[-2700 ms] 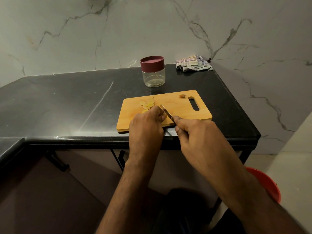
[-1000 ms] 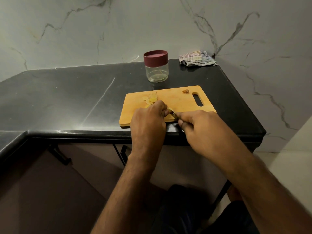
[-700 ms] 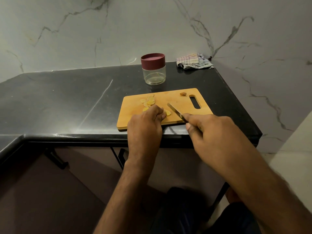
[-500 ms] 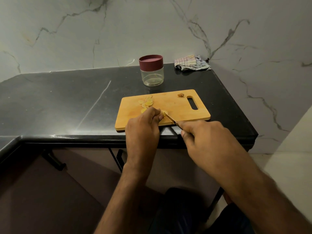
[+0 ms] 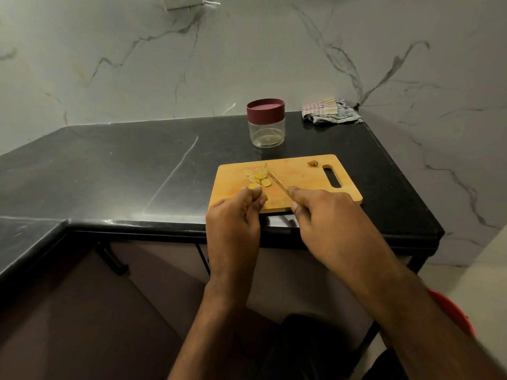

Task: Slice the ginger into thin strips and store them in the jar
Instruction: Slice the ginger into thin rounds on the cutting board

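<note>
A wooden cutting board (image 5: 301,176) lies near the counter's front edge. Several yellow ginger slices (image 5: 258,176) lie on its left part, and a small brown ginger end (image 5: 312,162) sits beside the handle slot. My left hand (image 5: 236,218) pinches a small ginger piece at the board's near left edge. My right hand (image 5: 326,215) grips a knife (image 5: 278,183), its blade pointing up-left with the tip next to the slices. Behind the board stands a clear jar (image 5: 265,124) with a maroon lid on.
The black stone counter (image 5: 123,165) runs left and turns toward me at the left. A folded striped cloth (image 5: 329,115) lies in the back right corner by the marble wall. A red tub (image 5: 452,314) sits on the floor at the right.
The knife blade has shifted away from my left fingers toward the pile of slices. My left hand has drawn back a little to the board's near left edge.
</note>
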